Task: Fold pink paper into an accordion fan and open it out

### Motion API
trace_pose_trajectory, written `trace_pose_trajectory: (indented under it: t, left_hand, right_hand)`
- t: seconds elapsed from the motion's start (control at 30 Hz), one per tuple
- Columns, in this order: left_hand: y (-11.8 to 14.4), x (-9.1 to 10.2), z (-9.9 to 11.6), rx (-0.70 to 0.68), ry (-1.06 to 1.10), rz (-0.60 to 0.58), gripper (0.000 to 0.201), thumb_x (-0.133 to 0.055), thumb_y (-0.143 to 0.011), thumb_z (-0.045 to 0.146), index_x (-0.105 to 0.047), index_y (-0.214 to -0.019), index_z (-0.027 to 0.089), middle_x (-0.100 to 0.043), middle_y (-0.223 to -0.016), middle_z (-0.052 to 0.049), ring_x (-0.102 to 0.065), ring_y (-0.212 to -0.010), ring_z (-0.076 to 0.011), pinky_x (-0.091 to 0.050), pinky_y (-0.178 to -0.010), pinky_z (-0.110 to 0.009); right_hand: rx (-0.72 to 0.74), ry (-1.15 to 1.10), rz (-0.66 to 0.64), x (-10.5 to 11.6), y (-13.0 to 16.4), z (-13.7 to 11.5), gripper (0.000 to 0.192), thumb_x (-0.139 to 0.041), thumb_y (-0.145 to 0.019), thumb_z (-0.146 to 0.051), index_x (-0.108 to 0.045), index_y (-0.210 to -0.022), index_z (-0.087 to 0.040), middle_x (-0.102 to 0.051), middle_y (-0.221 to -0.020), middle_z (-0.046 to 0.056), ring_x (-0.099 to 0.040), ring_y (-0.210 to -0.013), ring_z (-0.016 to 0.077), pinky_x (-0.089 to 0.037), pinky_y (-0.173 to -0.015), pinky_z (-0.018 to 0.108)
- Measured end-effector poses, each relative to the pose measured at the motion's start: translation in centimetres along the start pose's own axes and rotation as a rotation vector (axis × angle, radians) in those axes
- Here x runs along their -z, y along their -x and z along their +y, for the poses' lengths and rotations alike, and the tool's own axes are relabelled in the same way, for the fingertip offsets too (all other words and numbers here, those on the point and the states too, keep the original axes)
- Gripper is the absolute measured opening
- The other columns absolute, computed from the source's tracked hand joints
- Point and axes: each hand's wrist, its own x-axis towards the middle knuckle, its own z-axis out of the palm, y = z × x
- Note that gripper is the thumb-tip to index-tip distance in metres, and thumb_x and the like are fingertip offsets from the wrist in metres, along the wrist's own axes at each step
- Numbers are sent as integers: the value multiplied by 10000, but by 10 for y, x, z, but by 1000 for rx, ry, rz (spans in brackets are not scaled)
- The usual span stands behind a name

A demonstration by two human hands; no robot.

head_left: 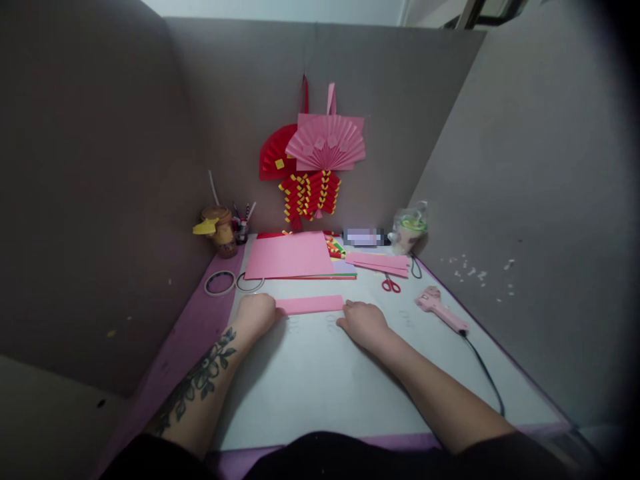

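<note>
A folded pink paper strip lies flat on the white work mat. My left hand presses on its left end, fingers curled over the paper. My right hand rests at its right end, fingertips touching the strip's edge. Both forearms reach in from the bottom of the view.
Behind the strip lies a stack of pink sheets, more pink strips, red scissors and a pink glue gun with its cable. Tape rolls sit at the left. Paper fans hang on the back wall.
</note>
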Motion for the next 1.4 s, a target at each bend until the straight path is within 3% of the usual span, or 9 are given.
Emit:
trace_pose_trajectory:
  t: [0.13, 0.2, 0.33, 0.5, 0.6, 0.77, 0.97, 1.17, 1.4]
  left_hand:
    - [1, -6, 19, -28, 84, 299, 388, -432, -876, 440, -668, -908, 134, -619, -1013, -161, -562, -1005, -296, -427, -840, -403]
    - [4, -15, 33, -133, 140, 354, 354, -454, -873, 418, -620, -1039, 152, -549, -1206, -154, -477, -1155, -289, -383, -929, -410]
    - [10, -39, 55, -381, 182, 169, 678, -454, -852, 512, -297, -1397, 142, -238, -1503, -156, -171, -1387, -303, -228, -1073, -474]
    - [10, -53, 53, -412, 173, -50, 781, -348, -864, 586, -187, -1440, 83, -169, -1513, -192, -125, -1397, -325, -192, -1089, -493]
    - [9, -51, 50, -416, 173, -65, 788, -354, -860, 590, -182, -1442, 87, -149, -1516, -194, -112, -1399, -324, -186, -1089, -497]
    - [9, -51, 51, -416, 164, -62, 808, -390, -844, 593, -191, -1440, 86, -147, -1516, -197, -105, -1400, -328, -190, -1088, -500]
    - [9, -47, 52, -424, 182, -70, 813, -415, -843, 559, -170, -1447, 72, -194, -1506, -194, -127, -1397, -323, -200, -1093, -500]
    - [9, -46, 50, -421, 190, -74, 841, -424, -831, 573, -152, -1454, 77, -170, -1515, -180, -117, -1399, -321, -194, -1097, -497]
    - [8, -51, 48, -429, 188, -68, 810, -391, -847, 581, -169, -1449, 87, -143, -1522, -174, -90, -1404, -316, -191, -1091, -514]
  right_hand:
    - [14, 1, 6, -1, 0, 1, 324, -474, -855, -350, -672, -956, -115, -657, -1047, 160, -623, -910, 270, -434, -723, 325]
    - [9, 6, 4, -2, 0, 0, 329, -477, -859, -361, -669, -967, -116, -655, -1050, 161, -622, -913, 267, -434, -728, 323]
    - [-4, 16, -6, -2, 1, -2, 345, -481, -863, -380, -662, -999, -119, -651, -1068, 162, -616, -924, 260, -432, -744, 317]
    - [-16, 2, -22, 1, 1, -1, 341, -489, -855, -360, -661, -1008, -110, -656, -1054, 167, -617, -920, 261, -432, -751, 324]
    - [-28, -48, -7, 0, -1, 2, 383, -500, -849, -393, -644, -1065, -112, -627, -1140, 176, -576, -1038, 283, -410, -853, 360]
    - [103, -226, 169, -10, 1, -11, 530, -464, -872, -369, -435, -1346, -135, -363, -1449, 131, -227, -1367, 287, -201, -1077, 462]
    - [416, -439, -5, -26, 1, -34, 684, -416, -868, -332, -157, -1469, -131, -238, -1506, 116, -155, -1399, 228, -146, -1117, 421]
    - [358, -363, -22, -23, -2, -30, 739, -441, -858, -440, -211, -1448, -58, -344, -1434, 216, -235, -1374, 266, -154, -1105, 429]
    - [196, -218, -11, -12, -4, -17, 730, -508, -813, -480, -365, -1375, -36, -538, -1268, 233, -440, -1246, 291, -228, -1057, 387]
